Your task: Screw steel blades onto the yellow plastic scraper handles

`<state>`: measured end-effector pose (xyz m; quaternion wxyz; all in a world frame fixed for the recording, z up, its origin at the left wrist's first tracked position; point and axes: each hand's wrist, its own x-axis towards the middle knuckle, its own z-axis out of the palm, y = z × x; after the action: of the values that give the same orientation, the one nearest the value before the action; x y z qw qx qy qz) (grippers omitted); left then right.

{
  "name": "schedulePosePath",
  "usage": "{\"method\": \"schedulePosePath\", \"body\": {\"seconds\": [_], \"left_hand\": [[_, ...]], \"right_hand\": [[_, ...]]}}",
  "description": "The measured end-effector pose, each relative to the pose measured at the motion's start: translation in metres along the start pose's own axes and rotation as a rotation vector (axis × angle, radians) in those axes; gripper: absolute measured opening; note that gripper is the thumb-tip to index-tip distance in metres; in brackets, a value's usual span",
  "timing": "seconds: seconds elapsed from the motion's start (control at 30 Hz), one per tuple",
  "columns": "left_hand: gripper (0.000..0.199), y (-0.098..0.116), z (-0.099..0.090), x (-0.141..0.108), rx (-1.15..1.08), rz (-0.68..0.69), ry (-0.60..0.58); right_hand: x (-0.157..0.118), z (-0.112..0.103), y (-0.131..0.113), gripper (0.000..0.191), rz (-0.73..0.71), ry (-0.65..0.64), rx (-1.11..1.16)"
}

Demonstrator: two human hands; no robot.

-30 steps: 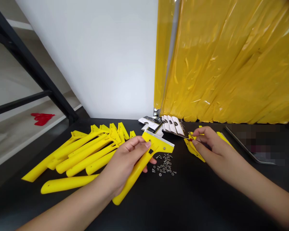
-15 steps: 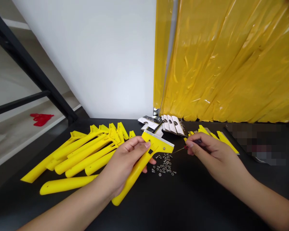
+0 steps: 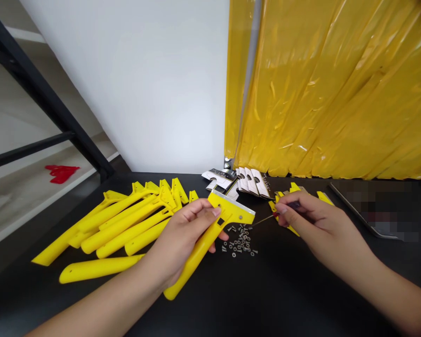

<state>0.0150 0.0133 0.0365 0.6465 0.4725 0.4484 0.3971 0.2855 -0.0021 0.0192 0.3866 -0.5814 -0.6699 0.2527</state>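
Note:
My left hand (image 3: 187, 234) is wrapped round a yellow scraper (image 3: 196, 260), its head tilted up to the right. A metal blade strip (image 3: 231, 202) runs along the head's far edge, and a screw (image 3: 240, 217) sits in its right corner. Between the fingertips of my right hand (image 3: 310, 224) is a small screwdriver (image 3: 293, 205) with a dark handle. Its thin shaft points left towards the scraper head; whether the tip touches anything I cannot tell. Below the head, loose screws and nuts (image 3: 243, 241) lie scattered on the black table (image 3: 266, 295).
Several yellow scraper handles (image 3: 126, 220) are piled at the left. Printed white cards (image 3: 250, 181) lie at the back, with more yellow pieces (image 3: 324, 198) behind my right hand. A dark flat object (image 3: 358, 210), partly blurred, is at the right. A black frame (image 3: 56, 107) stands far left.
My right hand has drawn slightly to the right with the screwdriver, away from the scraper head. My left hand and the scraper have hardly moved.

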Motion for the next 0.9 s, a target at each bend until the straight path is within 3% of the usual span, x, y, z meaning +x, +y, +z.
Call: {"method": "schedulePosePath", "body": {"seconds": [0.23,0.9], "left_hand": [[0.027,0.000,0.001,-0.001,-0.001,0.005,-0.007],[0.027,0.001,0.001,-0.001,0.011,0.005,-0.011]], "right_hand": [[0.004,0.002,0.000,0.029,0.042,-0.003,0.096],[0.002,0.002,0.002,0.030,0.038,0.056,-0.086]]}}
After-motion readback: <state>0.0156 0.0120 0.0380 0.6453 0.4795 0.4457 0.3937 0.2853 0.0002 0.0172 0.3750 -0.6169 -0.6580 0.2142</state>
